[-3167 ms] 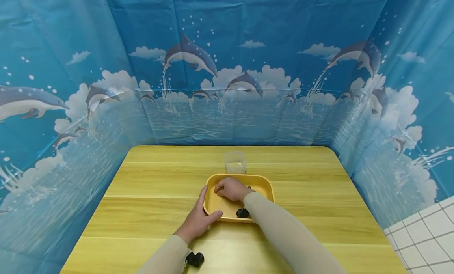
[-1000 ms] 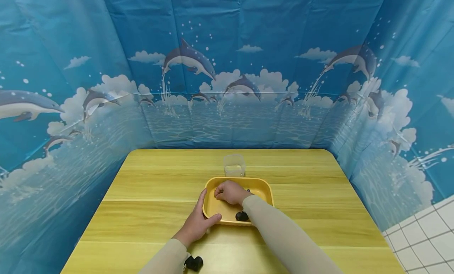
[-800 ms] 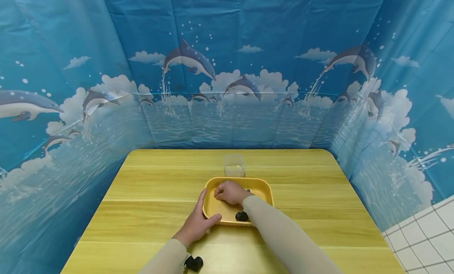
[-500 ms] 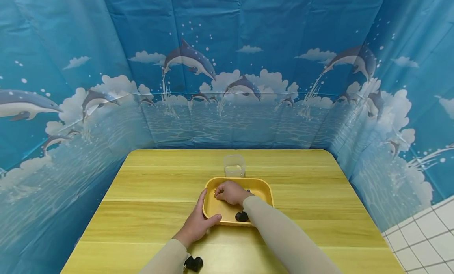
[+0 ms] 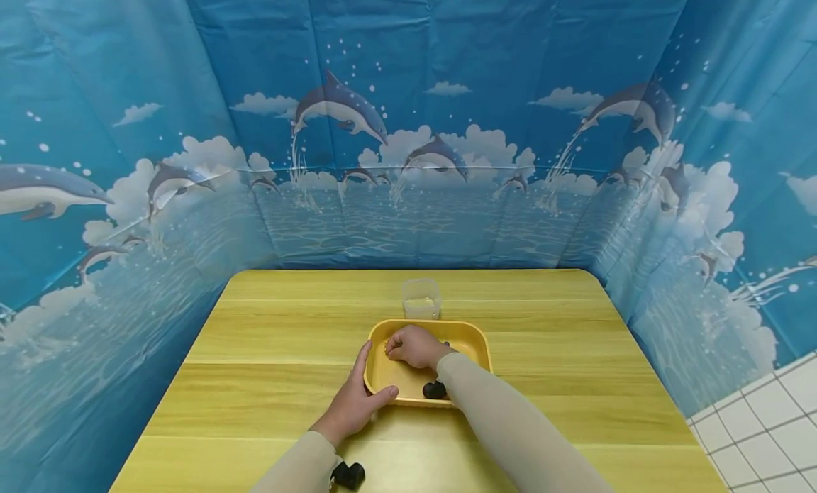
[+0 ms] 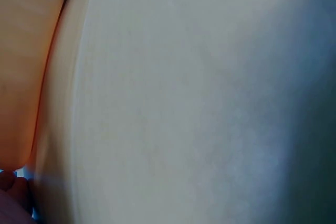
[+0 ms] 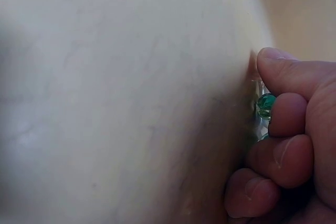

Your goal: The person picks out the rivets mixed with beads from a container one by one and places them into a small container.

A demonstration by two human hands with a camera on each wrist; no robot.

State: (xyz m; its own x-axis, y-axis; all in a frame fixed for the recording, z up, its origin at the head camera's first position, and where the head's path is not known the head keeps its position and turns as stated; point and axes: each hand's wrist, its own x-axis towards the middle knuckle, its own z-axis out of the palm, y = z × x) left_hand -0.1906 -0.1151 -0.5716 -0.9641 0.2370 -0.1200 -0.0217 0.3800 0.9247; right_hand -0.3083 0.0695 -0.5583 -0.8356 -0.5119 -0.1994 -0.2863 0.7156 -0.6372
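Observation:
My left hand [image 5: 354, 402] grips the near left corner of a yellow tray [image 5: 477, 330], thumb at the near rim and fingers along the left wall. In the left wrist view the tray's outer wall [image 6: 21, 66] is at the left edge. My right hand [image 5: 418, 346] is inside the tray at its left end, fingers curled. The right wrist view shows a clear glass marble with green inside [image 7: 265, 106] between thumb and fingertips. More glass partly shows beside it; the fingers hide the rest, so the hold is only partly visible.
A clear plastic box [image 5: 421, 299] stands just behind the tray. Both rest on a wood-grain table [image 5: 542, 408]. Black wrist cameras [image 5: 348, 475] sit under the sleeves. A blue dolphin curtain [image 5: 408, 216] surrounds the table's back and sides.
The head view has shifted slightly since the oldest frame. Both hands keep practically the same places on and in the tray.

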